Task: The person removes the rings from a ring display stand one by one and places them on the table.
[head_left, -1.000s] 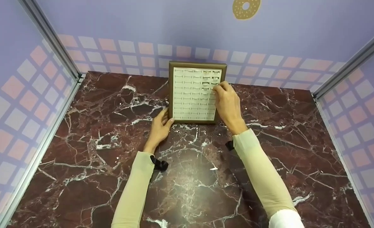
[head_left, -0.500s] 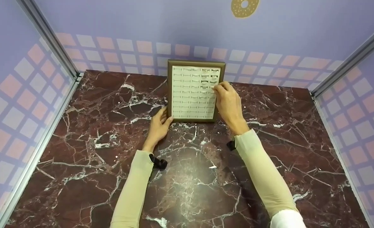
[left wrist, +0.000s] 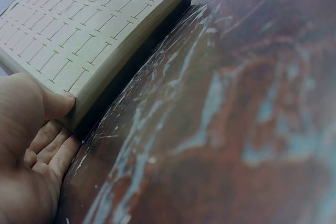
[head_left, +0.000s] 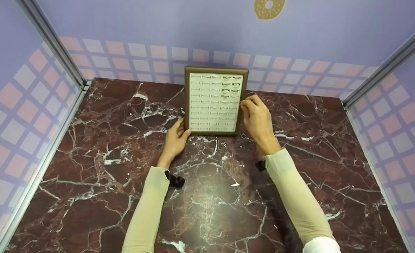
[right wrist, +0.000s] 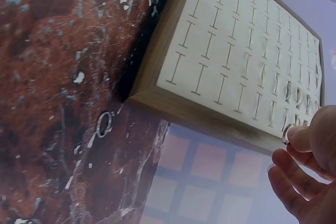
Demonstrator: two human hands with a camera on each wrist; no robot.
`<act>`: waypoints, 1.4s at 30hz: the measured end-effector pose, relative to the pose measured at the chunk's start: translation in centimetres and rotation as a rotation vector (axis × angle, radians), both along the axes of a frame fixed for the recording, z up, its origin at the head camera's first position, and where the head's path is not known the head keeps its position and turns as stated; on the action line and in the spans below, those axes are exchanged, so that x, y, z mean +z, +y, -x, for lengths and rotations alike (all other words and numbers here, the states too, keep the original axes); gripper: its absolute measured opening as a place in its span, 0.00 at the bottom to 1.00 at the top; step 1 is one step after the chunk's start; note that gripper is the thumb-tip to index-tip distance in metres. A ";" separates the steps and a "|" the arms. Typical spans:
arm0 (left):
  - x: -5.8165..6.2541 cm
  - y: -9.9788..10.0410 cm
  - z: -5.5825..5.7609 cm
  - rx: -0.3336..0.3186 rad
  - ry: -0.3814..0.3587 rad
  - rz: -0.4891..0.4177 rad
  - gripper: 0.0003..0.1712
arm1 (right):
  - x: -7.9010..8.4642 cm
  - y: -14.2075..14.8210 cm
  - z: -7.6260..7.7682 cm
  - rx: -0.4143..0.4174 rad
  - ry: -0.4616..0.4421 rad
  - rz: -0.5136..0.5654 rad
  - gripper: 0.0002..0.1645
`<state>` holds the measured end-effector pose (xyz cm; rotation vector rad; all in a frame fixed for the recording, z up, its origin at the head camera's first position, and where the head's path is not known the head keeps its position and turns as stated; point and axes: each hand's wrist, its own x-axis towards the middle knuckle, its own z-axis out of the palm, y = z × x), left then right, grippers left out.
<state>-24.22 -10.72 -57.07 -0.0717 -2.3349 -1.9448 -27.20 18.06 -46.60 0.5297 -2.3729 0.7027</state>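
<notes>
One ring (right wrist: pixel 285 136) is pinched by the right hand (head_left: pixel 258 118), at the long right edge of the slotted board (head_left: pixel 212 110); its lower-left corner is gripped by the left hand (head_left: pixel 175 141).

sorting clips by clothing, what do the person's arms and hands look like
The left hand and right hand are ungloved. The long sleeves are pale yellowish, with lighter cuffs. A small black device sits at each wrist, and white fabric shows above the right sleeve. I can make out no cables or markings.
</notes>
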 end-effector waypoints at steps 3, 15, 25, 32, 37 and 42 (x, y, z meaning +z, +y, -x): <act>0.1 0.0 0.1 -0.001 0.003 -0.005 0.34 | -0.5 0.6 -0.2 0.003 -0.007 0.007 0.05; 0.0 0.0 0.1 -0.004 0.005 -0.031 0.34 | -2.5 2.8 -1.1 0.014 -0.053 -0.038 0.05; 0.1 -0.1 0.0 -0.004 -0.012 0.007 0.34 | -3.8 4.1 -1.7 0.009 -0.087 -0.076 0.05; 0.3 -0.1 0.0 -0.001 -0.018 -0.004 0.35 | -4.6 5.0 -1.8 0.002 -0.120 -0.114 0.06; 0.2 0.0 0.0 0.005 -0.017 -0.002 0.34 | -5.0 5.4 -1.9 -0.007 -0.168 -0.140 0.08; 0.1 0.0 0.1 0.003 0.000 -0.006 0.34 | -5.4 5.6 -2.1 -0.004 -0.223 -0.154 0.07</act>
